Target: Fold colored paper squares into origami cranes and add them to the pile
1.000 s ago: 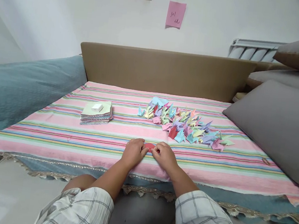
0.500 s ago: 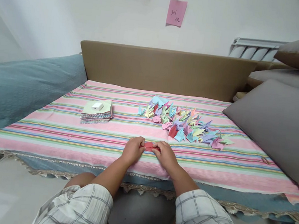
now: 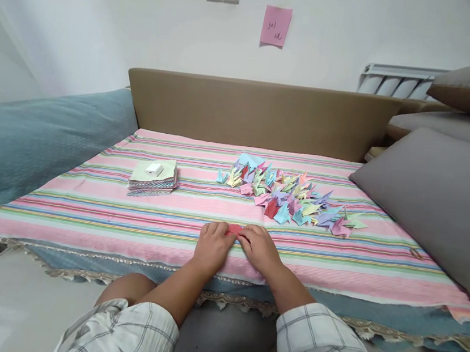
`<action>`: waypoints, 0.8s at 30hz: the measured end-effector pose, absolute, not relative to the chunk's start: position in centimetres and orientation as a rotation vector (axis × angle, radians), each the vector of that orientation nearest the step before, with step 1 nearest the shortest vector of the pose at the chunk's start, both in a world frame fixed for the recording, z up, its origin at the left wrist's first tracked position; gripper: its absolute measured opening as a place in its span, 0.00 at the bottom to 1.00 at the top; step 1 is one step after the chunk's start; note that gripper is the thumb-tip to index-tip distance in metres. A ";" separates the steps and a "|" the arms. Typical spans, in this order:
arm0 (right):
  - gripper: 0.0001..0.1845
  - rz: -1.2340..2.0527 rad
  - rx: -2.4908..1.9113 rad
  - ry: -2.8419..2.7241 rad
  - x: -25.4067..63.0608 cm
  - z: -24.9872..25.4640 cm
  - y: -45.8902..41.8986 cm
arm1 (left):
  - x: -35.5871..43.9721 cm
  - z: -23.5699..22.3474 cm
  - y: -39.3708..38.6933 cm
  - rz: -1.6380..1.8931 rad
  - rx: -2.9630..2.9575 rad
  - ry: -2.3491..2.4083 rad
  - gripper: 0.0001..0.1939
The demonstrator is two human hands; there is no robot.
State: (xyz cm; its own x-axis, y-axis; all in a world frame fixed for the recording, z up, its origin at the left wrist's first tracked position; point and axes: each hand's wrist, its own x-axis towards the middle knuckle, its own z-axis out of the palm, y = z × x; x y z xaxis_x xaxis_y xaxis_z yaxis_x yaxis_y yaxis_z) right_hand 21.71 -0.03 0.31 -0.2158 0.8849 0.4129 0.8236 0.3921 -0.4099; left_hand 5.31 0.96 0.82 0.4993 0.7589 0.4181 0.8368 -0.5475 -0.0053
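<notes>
The left hand (image 3: 212,247), at seven o'clock to the red paper (image 3: 234,229), bends its fingers over it, whether gripping or pressing I cannot tell; the right hand (image 3: 261,249), at four, pinches it nearly closed. Paper cranes (image 3: 286,196) cluster toward two, a paper stack (image 3: 154,186) at ten, all on striped cloth (image 3: 102,240)

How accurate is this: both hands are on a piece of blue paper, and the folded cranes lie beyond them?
The colour is wrong: the head view shows the left hand and the right hand on a piece of red paper. The folded cranes do lie beyond them.
</notes>
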 end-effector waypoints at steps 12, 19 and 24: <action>0.17 0.244 -1.395 -2.112 22.0 0.2 -0.4 | 5.1 1.7 0.2 -0.657 -2.683 -1.324 0.22; 0.21 0.121 -1.252 -2.227 23.4 0.1 0.3 | 4.2 1.3 1.8 -0.602 -2.773 -1.077 0.13; 0.15 0.172 -1.250 -2.242 23.1 0.5 0.1 | 3.3 1.6 2.8 -0.577 -2.833 -1.059 0.11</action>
State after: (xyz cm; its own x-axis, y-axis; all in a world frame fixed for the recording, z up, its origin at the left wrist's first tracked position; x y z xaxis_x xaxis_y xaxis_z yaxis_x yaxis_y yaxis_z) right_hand 23.06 0.12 0.53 -0.4074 0.8162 0.4097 0.7441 0.5568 -0.3693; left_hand 3.26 2.79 1.64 0.6936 0.6206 0.3658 0.6439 -0.7617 0.0715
